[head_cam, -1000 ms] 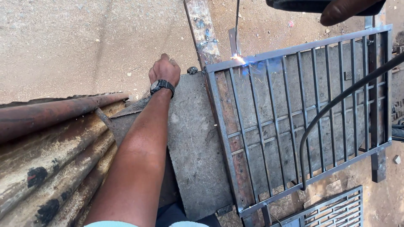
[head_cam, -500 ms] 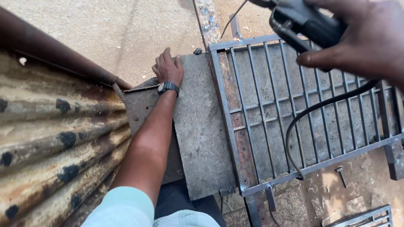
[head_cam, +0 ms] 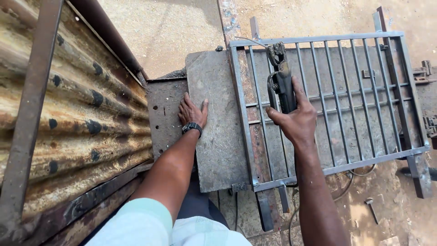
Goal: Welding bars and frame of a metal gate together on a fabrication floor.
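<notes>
The black welding electrode holder (head_cam: 281,82) hangs over the barred steel grille (head_cam: 346,105), its cable hidden below. The right hand (head_cam: 296,119) is wrapped tight round its handle. The left hand (head_cam: 192,111) lies flat, fingers spread, on the grey metal plate (head_cam: 218,136) beside rusty corrugated sheeting (head_cam: 68,118).

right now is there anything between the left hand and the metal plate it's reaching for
Nothing visible does. The left hand already lies flat on the grey metal plate, palm down at its left edge. The right hand holds a black welding holder over the barred metal grate, off to the side.
</notes>
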